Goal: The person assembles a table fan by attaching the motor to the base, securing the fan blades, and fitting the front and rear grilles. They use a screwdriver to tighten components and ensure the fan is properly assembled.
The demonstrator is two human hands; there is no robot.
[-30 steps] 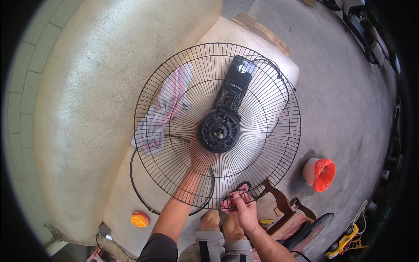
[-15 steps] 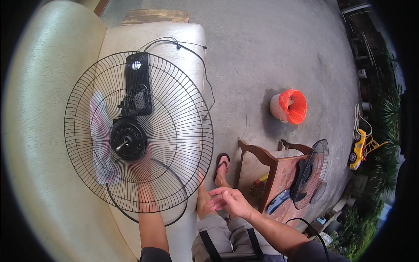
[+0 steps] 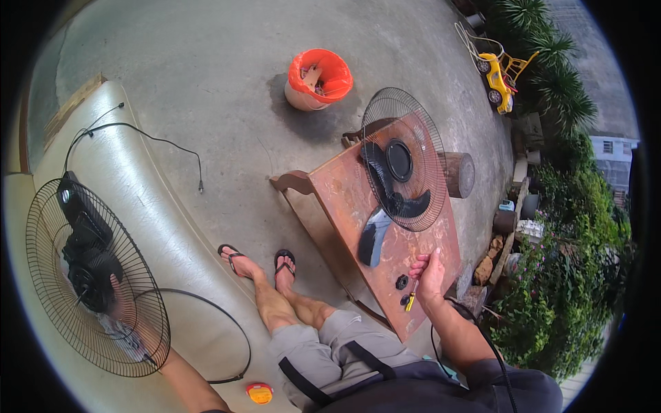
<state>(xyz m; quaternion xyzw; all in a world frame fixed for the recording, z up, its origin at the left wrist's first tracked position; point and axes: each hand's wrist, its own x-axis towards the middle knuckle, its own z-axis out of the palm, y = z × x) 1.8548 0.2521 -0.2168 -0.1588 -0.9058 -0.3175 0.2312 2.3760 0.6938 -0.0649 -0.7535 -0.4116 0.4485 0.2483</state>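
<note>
A black electric fan (image 3: pixel 82 275) with a wire rear grille and bare motor shaft rests on the pale sofa at left. Behind its grille, my left hand (image 3: pixel 122 299) grips it near the motor, partly hidden by the wires. Over the wooden table's near end, my right hand (image 3: pixel 431 274) has its fingers curled in; what they hold, if anything, cannot be made out. Just below those fingers is a screwdriver with a yellow handle (image 3: pixel 410 301), beside a black round knob (image 3: pixel 402 281) and a second small black part (image 3: pixel 405 300).
On the table (image 3: pixel 337 206) lie a front fan grille (image 3: pixel 420 138) and a dark fan blade (image 3: pixel 375 237). A bucket with an orange liner (image 3: pixel 317 89) stands on the concrete floor beyond. A red-and-yellow round object (image 3: pixel 259 393) sits on the sofa (image 3: pixel 193 255). A power cord (image 3: pixel 158 141) trails off the sofa.
The view has swung right toward the table. My right hand has moved from above my legs to the table's near end, its fingers now curled. My left hand stays behind the fan.
</note>
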